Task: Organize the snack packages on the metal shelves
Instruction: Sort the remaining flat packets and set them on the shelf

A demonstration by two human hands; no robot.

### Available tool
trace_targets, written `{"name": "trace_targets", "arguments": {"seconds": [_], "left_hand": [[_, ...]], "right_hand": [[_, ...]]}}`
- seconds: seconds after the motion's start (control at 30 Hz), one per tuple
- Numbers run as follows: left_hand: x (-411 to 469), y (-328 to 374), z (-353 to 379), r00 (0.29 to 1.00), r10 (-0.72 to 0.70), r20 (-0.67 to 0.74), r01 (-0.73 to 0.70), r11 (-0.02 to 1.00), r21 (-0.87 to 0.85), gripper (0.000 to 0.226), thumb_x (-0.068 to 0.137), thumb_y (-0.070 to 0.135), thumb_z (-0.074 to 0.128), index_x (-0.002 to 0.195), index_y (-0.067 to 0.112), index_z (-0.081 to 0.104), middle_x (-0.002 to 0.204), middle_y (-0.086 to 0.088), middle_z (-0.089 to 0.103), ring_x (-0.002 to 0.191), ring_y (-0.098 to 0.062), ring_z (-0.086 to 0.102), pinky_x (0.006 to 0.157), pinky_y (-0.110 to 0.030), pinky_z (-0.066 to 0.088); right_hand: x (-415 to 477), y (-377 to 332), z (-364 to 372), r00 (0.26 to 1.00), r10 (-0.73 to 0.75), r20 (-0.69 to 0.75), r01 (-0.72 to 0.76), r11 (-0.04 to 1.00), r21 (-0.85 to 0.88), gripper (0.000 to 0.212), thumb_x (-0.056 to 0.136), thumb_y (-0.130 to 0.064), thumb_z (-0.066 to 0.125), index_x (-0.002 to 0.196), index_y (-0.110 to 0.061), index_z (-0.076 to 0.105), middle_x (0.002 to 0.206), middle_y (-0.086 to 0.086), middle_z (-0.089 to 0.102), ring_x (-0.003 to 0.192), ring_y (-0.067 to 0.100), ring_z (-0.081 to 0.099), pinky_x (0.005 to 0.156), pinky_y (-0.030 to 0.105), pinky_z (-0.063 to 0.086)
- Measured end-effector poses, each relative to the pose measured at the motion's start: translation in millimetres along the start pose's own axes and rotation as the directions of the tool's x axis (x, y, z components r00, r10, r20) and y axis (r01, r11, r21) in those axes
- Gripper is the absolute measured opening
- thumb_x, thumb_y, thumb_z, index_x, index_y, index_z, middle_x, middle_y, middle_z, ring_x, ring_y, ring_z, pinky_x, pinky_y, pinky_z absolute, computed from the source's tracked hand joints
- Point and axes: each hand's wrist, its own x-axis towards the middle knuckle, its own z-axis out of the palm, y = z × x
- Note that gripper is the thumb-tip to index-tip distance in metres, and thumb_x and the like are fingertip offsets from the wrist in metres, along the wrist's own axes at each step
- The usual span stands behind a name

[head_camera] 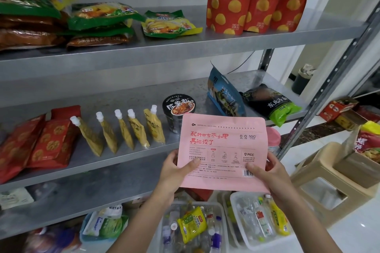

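Pinching the lower edge of a pink snack pouch (222,141), the fingers (194,162) of both hands are clamped on it, thumbs pressed to its printed face and the other fingers curled behind. The left hand (174,170) grips the lower left corner and the right hand (269,174) grips the lower right, beside the barcode. The pouch is held upright in the air, in front of the middle metal shelf (123,96) and not resting on it. Just behind its top edge stands a black instant noodle cup (178,109). Left of the cup a row of five yellow spout pouches (131,131) leans on the shelf, and further left lie red packets (49,144). To the right on the same shelf a blue pouch (224,94) stands tilted, touching a black and green noodle bag (273,104). On the upper shelf (185,47) stand red bags with yellow dots (255,0), with green and yellow packets (170,24) lying near them. Below the hands, white plastic baskets (244,240) hold small bottles and sachets
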Motion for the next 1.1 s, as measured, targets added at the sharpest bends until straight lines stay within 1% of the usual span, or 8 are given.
{"name": "trace_targets", "arguments": {"seconds": [0.23,0.4,0.57,0.67,0.8,0.9,0.97,1.1], "left_hand": [[-1.4,1.0,1.9,1.000,0.008,-0.011,-0.008,1.000,-0.002,0.054,0.073,0.022,0.084,0.116,0.026,0.053,0.103,0.007,0.068,0.090,-0.012,0.068,0.055,-0.020,0.054],[-1.1,2.1,3.4,1.000,0.029,-0.009,-0.029,0.999,0.016,0.045,0.072,0.021,0.083,0.108,0.027,0.057,0.102,0.006,0.070,0.087,-0.012,0.069,0.055,-0.020,0.054],[-2.5,7.7,7.2,0.998,0.060,0.004,-0.060,0.998,0.021,0.044,0.074,0.022,0.082,0.111,0.026,0.058,0.100,0.007,0.070,0.086,-0.010,0.069,0.055,-0.017,0.053],[-3.2,10.6,10.5,0.997,0.076,-0.010,-0.076,0.997,0.035,0.049,0.074,0.023,0.082,0.116,0.025,0.057,0.104,0.006,0.069,0.092,-0.014,0.068,0.058,-0.020,0.055],[-4.0,12.3,12.1,0.993,0.099,-0.060,-0.098,0.995,0.012,0.056,0.072,0.022,0.084,0.120,0.019,0.056,0.107,0.004,0.068,0.093,-0.013,0.067,0.056,-0.018,0.053],[-8.1,17.2,11.9,0.992,0.117,-0.053,-0.119,0.993,-0.023,0.057,0.069,0.019,0.085,0.117,0.022,0.055,0.106,0.005,0.068,0.092,-0.011,0.067,0.058,-0.019,0.055],[-10.4,24.2,8.2,0.992,0.122,0.020,-0.122,0.993,0.003,0.059,0.064,0.024,0.086,0.114,0.027,0.055,0.107,0.005,0.070,0.095,-0.013,0.068,0.066,-0.024,0.057],[-13.9,39.8,-5.5,0.921,0.051,0.385,-0.058,0.998,0.006,0.067,0.068,0.023,0.086,0.126,0.029,0.052,0.114,0.006,0.071,0.106,-0.013,0.067,0.084,-0.034,0.058]], "right_hand": [[2.5,4.1,-2.8,1.000,0.000,0.011,0.000,1.000,0.012,0.078,0.045,-0.032,0.087,0.117,-0.016,0.060,0.104,0.005,0.074,0.095,0.023,0.071,0.080,0.040,0.060],[3.5,6.1,-5.8,1.000,-0.003,0.016,0.003,1.000,0.027,0.066,0.057,-0.011,0.087,0.118,-0.013,0.060,0.105,0.007,0.074,0.097,0.025,0.070,0.081,0.040,0.059],[2.2,3.7,-4.9,1.000,-0.015,-0.011,0.015,0.999,0.036,0.064,0.054,-0.019,0.083,0.114,-0.016,0.061,0.102,0.004,0.075,0.093,0.020,0.071,0.074,0.031,0.060],[1.6,-0.3,-6.9,1.000,-0.027,-0.008,0.027,1.000,0.014,0.072,0.047,-0.028,0.086,0.114,-0.016,0.062,0.103,0.003,0.075,0.094,0.019,0.071,0.071,0.027,0.058],[2.0,-8.9,-7.0,0.999,-0.031,0.014,0.032,0.999,-0.039,0.073,0.048,-0.032,0.086,0.115,-0.016,0.061,0.102,0.000,0.075,0.096,0.020,0.070,0.078,0.034,0.055],[2.4,-14.2,-7.5,0.999,-0.039,0.017,0.040,0.997,-0.061,0.088,0.036,-0.044,0.090,0.114,-0.018,0.061,0.104,0.001,0.074,0.097,0.022,0.070,0.083,0.041,0.056],[4.0,-16.6,-13.0,0.998,-0.055,0.044,0.056,0.998,-0.033,0.098,0.030,-0.049,0.094,0.115,-0.017,0.060,0.108,0.006,0.073,0.099,0.027,0.069,0.083,0.045,0.057],[9.0,-21.9,-27.6,0.993,-0.003,0.118,-0.007,0.996,0.085,0.105,0.024,-0.043,0.098,0.115,-0.009,0.058,0.110,0.016,0.071,0.096,0.031,0.070,0.072,0.038,0.060]]}}
